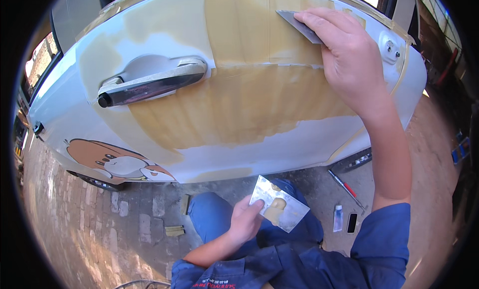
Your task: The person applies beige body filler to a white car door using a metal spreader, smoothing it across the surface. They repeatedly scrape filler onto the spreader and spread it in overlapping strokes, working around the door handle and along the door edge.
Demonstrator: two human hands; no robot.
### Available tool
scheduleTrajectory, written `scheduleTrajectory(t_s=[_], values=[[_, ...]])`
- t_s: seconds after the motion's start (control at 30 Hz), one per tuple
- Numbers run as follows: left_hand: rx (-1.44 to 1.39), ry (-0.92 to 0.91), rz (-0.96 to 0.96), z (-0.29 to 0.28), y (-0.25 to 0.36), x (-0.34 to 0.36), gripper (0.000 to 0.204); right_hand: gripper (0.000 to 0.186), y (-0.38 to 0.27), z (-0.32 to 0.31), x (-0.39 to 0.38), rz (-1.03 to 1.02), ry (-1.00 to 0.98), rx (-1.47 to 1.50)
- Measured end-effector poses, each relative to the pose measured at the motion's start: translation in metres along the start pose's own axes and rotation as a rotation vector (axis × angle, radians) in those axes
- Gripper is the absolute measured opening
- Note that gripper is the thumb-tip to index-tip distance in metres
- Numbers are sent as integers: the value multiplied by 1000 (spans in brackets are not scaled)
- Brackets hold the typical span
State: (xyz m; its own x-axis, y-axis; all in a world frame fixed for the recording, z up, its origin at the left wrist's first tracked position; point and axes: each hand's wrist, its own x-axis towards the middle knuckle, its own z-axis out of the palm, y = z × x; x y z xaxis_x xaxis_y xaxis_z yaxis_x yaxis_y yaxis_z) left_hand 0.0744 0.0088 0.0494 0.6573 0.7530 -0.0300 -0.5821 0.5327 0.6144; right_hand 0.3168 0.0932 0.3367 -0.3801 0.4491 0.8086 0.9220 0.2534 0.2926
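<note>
A white car door (239, 161) fills the upper part of the head view, with broad tan filler patches (234, 104) spread over its upper and middle panel. Against the filler near the top right, my right hand (352, 54) pinches a thin grey putty spreader (301, 27), its blade laid at a slant on the door. Low in front of my lap, my left hand (246, 219) holds a square metal plate (294, 216) by its left edge, thumb on top. A dab of tan putty (275, 209) lies on that plate.
The door handle (152, 84) juts out at the upper left, above a cartoon animal sticker (112, 159). On the ground at right lie a red-and-silver tool (347, 189), a small tube (338, 219) and a black phone-like object (352, 222). Small blocks (174, 231) rest on the brick ground at left.
</note>
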Motion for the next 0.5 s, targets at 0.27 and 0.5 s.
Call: scheduleTrajectory(t_s=[0.27,0.5], values=[[-57,24,-45,-10,-3,1,37,34,-56,24,-71,-122,-71,-32],[-67,-9,5,-11,1,-3,37,36,-28,-6,8,-98,57,19]])
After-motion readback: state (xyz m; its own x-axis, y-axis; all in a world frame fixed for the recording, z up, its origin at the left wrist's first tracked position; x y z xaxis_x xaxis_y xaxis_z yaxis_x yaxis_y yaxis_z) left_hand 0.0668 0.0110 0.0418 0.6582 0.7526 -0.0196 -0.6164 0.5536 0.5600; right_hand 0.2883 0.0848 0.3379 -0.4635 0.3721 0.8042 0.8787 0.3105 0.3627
